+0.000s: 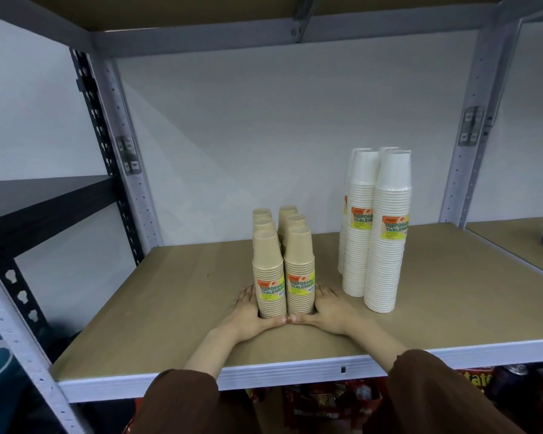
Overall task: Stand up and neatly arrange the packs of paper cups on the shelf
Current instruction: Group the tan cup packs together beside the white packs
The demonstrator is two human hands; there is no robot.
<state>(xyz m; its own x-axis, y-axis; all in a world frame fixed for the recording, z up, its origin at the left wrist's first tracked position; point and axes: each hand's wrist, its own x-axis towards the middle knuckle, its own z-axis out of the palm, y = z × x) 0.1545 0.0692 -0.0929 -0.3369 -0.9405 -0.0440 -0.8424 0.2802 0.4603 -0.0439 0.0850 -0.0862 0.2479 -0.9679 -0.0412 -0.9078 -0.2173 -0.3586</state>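
As ribbed tan packs (284, 270) are pressed between flat-fingered left hand (248, 313) and right hand (331, 308), white packs (386, 252) are stood at two o'clock

Stockroom: metal rack shelving (295, 368), snack packs (336, 399) below.

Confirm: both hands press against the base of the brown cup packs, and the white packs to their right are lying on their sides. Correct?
Not quite. The head view shows the white packs standing upright on the shelf, not lying on their sides. The rest holds: the left hand and right hand press against the base of the brown cup packs, and the white ones are to their right.
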